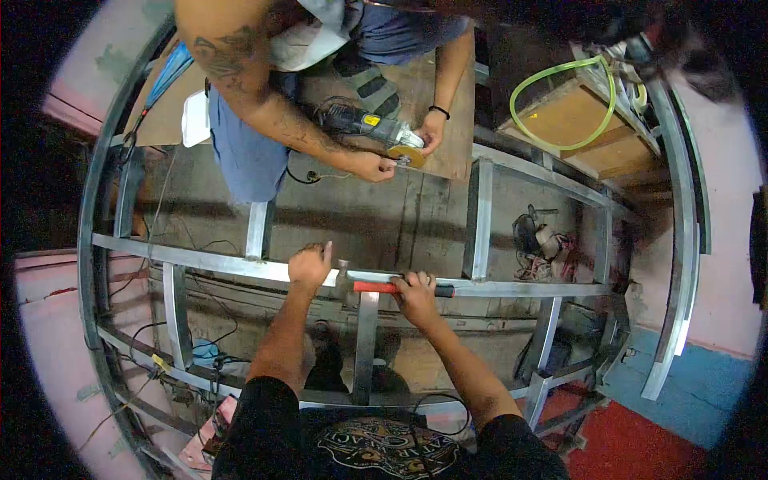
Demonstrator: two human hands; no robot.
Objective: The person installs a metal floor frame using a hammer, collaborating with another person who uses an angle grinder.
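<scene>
My left hand [310, 266] is closed over the long steel crossbar [212, 262] of a welded frame, its thumb pointing up. Just right of it is a hammer [376, 286] with a red handle and black grip, lying along the bar. The hammer's metal head is on the left, close to my left hand. My right hand [417, 294] has its fingers wrapped round the handle near the black grip. Below the hammer, an upright square tube [366, 344] meets the crossbar.
Across the frame, a person sits by a wooden board [450, 120], both hands at an angle grinder [360, 122] with a yellowish disc. A yellow-green hose loop [514, 108] lies over a wooden crate at right. Cables [164, 204] trail at left. Another tool [538, 240] lies on the floor.
</scene>
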